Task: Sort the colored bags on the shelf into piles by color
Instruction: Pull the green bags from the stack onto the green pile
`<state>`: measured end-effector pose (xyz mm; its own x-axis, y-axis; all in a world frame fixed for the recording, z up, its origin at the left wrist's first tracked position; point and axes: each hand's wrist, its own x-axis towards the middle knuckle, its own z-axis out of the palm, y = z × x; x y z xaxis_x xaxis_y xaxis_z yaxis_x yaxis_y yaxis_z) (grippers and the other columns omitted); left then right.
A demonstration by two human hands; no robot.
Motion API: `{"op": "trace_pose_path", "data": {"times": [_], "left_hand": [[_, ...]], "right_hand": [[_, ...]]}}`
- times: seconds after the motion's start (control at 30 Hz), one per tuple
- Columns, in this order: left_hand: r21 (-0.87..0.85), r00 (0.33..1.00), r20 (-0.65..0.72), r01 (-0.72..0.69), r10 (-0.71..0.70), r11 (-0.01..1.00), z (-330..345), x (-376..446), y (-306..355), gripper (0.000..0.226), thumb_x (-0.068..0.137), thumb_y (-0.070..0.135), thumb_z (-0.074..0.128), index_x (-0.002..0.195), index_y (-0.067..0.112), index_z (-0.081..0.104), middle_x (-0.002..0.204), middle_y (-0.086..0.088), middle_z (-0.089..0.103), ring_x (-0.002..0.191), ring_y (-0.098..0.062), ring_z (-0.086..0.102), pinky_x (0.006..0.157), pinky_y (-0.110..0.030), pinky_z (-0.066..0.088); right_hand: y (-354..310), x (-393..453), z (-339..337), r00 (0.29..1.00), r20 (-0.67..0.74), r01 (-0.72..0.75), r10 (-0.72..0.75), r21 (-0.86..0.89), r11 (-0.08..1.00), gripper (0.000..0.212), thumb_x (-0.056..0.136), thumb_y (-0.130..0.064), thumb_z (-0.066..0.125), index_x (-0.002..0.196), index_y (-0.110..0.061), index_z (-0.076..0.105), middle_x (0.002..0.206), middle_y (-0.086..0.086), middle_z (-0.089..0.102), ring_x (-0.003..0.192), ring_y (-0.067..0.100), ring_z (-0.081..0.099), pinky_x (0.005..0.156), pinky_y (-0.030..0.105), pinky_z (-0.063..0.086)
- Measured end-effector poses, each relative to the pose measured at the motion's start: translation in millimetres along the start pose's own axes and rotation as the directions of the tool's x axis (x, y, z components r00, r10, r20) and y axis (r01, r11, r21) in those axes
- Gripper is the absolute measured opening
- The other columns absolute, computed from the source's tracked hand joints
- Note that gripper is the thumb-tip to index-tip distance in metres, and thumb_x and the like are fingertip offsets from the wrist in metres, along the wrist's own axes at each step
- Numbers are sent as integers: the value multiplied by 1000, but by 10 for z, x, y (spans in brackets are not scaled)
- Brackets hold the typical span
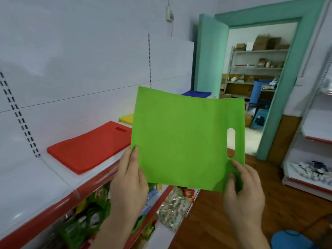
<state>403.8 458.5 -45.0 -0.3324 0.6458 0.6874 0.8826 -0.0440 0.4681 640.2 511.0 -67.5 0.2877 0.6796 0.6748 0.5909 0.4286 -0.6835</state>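
Writing: I am making out no legible words; the print on the snack packets point(172, 207) under the shelf is too blurred to read.
Green bag: I am holding the green bag point(186, 139) up flat in the air, in front of the shelf's front edge, its handle slot on the right.
Left hand: my left hand point(128, 178) is pinching the bag's lower left edge, thumb on the front.
Right hand: my right hand point(242, 193) is gripping the lower right corner, just below the slot.
Shelf: on the white shelf point(27, 186) I am seeing a red pile point(89, 146) near the front edge, then a yellow pile point(126, 119), then a blue pile point(196, 93) towards the far end.
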Motion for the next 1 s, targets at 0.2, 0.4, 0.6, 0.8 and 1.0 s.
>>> {"op": "trace_pose_path", "data": {"times": [0.2,0.4,0.6,0.8,1.0], "left_hand": [[-55,999,34,-3,5,998,836,514,53,55,92,0,52,145,9,43,152,-4,37,102,-18,60,75,-22,43],[-121,999,27,-36,39,992,1716,1204,175,60,90,-3,48,147,12,37,151,-1,30,116,-24,54,76,-30,47],[-188,992,93,-67,86,980,2470,1676,402,65,80,-16,56,141,2,46,140,-14,44,85,-3,43,59,-15,38],[-219,986,86,-118,140,968,3306,2136,494,64,85,-14,50,145,6,41,144,-8,38,95,6,35,63,-21,40],[-98,999,22,-44,47,994,4089,2623,666,57,85,-14,52,139,5,50,144,-19,41,128,-36,47,93,-44,49]], "right_hand": [[442,594,355,999,-13,-36,35,-61,998,36,89,0,58,124,-7,63,119,1,57,105,11,52,91,26,38],[827,1285,740,999,-13,-44,43,-134,990,42,89,-2,59,130,-11,59,124,0,53,106,6,46,91,30,42],[1354,1863,994,994,-17,-105,104,-182,978,46,90,-6,57,134,-20,54,121,-19,39,89,26,61,80,48,56],[1928,2507,1353,993,-32,-121,117,-155,981,46,90,-5,58,134,-19,55,119,-22,39,93,19,58,84,43,55],[2544,3371,1826,998,11,-67,69,-92,993,43,90,-1,58,132,-13,57,117,-15,43,103,4,46,88,31,46]]}}
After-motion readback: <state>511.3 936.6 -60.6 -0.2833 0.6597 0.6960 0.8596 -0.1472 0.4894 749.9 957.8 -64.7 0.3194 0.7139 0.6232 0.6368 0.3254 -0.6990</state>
